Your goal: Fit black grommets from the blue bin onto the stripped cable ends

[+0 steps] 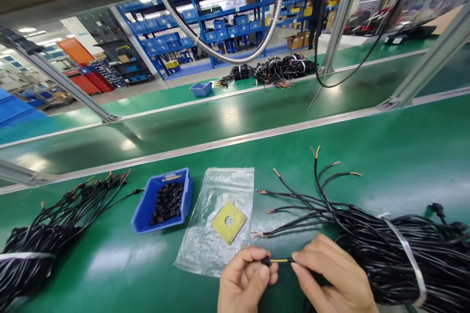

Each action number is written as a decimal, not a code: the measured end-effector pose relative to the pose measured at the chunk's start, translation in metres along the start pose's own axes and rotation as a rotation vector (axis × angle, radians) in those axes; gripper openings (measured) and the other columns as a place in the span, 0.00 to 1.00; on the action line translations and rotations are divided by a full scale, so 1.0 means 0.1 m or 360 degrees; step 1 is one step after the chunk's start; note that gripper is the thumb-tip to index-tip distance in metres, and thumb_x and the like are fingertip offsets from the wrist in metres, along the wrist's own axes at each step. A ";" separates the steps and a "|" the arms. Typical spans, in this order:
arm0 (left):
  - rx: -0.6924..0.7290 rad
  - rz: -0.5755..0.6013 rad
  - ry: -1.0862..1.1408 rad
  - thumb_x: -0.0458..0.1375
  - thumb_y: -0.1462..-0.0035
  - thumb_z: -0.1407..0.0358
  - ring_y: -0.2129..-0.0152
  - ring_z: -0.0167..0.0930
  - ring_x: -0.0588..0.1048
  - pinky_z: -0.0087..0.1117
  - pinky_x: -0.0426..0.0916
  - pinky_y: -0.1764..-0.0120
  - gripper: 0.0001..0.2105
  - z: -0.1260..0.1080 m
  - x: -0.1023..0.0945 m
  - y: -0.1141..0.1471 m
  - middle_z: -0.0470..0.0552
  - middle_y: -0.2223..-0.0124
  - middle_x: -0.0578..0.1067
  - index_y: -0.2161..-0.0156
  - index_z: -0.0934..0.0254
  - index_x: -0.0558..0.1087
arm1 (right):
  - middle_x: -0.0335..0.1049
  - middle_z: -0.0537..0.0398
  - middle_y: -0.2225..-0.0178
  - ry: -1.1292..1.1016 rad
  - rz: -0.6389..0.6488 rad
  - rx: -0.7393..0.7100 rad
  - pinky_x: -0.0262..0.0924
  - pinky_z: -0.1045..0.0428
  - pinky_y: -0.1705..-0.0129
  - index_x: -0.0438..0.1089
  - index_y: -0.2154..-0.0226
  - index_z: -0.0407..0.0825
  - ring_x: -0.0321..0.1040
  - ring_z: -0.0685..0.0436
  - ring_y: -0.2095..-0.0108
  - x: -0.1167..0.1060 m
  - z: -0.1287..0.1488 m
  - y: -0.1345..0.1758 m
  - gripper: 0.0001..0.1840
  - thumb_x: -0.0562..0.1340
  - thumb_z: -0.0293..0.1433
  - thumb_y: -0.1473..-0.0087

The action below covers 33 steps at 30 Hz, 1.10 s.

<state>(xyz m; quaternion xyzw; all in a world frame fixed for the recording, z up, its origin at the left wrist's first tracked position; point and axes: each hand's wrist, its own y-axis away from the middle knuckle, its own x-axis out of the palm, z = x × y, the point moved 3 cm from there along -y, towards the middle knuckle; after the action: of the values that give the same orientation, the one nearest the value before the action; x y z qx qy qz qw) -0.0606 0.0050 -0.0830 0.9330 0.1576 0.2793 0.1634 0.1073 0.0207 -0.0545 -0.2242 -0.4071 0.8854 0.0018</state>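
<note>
2-handed, pinching small black part (266, 261) in left hand (244, 279) and black cable (291, 260) in right hand (330, 274), seemingly to align yellow wire (279, 260) between.

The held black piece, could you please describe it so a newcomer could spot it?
On the green bench, find the clear plastic bag. By its lower right, the left hand pinches the black piece, which, unlike black parts in the blue bin, meets a yellow wire.

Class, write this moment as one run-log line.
left hand: holds small black part | right hand: pinches black cable | between: yellow wire | nearby: blue bin
</note>
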 end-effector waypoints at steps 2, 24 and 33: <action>0.0024 -0.0027 -0.0024 0.81 0.70 0.60 0.78 0.29 0.82 0.20 0.77 0.73 0.18 -0.01 -0.01 0.00 0.49 0.75 0.83 0.72 0.64 0.84 | 0.72 0.53 0.74 -0.0004 0.0006 0.0020 0.64 0.52 0.74 0.71 0.62 0.45 0.67 0.48 0.75 0.00 -0.01 -0.01 0.11 0.61 0.16 0.45; 0.0106 0.0041 -0.0024 0.80 0.67 0.59 0.78 0.28 0.82 0.22 0.77 0.74 0.16 0.01 -0.03 0.02 0.48 0.71 0.82 0.71 0.62 0.85 | 0.72 0.53 0.74 0.0014 0.0002 0.0006 0.62 0.52 0.74 0.72 0.64 0.45 0.65 0.49 0.76 0.02 0.02 -0.02 0.10 0.61 0.17 0.45; 0.0285 0.0104 -0.0121 0.79 0.62 0.60 0.78 0.26 0.80 0.23 0.78 0.72 0.13 0.04 -0.05 -0.01 0.47 0.68 0.79 0.69 0.61 0.86 | 0.70 0.56 0.76 0.0003 0.0031 -0.0023 0.58 0.52 0.74 0.71 0.65 0.48 0.63 0.49 0.78 0.01 0.03 0.00 0.10 0.61 0.18 0.46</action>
<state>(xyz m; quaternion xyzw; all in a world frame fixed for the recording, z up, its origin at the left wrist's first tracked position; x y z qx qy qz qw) -0.0622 0.0032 -0.0885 0.9584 0.1451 0.2337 0.0760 0.1055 0.0188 -0.0531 -0.2290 -0.4113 0.8822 -0.0081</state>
